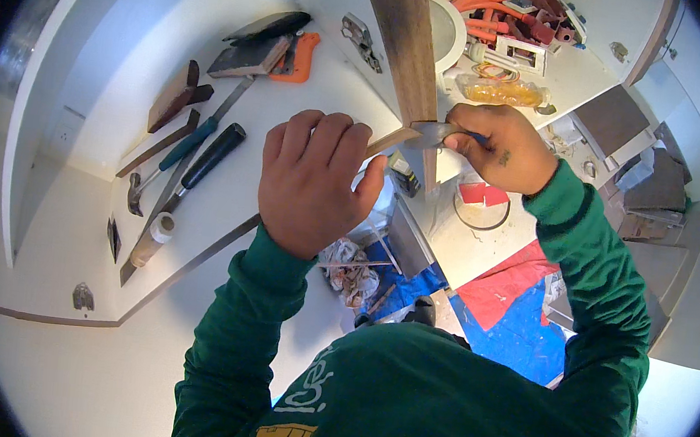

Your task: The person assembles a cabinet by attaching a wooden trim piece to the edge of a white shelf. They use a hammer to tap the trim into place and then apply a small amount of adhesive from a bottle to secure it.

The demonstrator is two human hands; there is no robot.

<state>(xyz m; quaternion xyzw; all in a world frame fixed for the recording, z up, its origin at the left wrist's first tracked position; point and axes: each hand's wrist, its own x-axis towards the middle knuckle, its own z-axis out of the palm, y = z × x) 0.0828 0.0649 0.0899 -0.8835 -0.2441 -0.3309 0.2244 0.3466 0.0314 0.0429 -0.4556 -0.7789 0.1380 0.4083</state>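
My left hand (312,178) lies over the front edge of a white shelf, fingers resting on top and the thumb apart on the near side. A thin wood-coloured edge strip (387,142) shows beyond it, running to a brown upright board edge (407,44). My right hand (502,148) is closed round a tool with a rounded grey metal blade (432,133) and a bit of dark blue handle showing. The blade touches the strip's end at the upright. The tool's exact kind is hidden by my fingers, and the strip under my left palm is covered.
On the left shelf lie a hammer (174,158), a dark-handled tool (214,157), a roll (153,239), wood pieces (179,99) and an orange tool (298,56). Orange conduit (485,10) and a yellowish bag (502,92) sit right. Below are red cloth (507,282) and blue sheeting (524,325).
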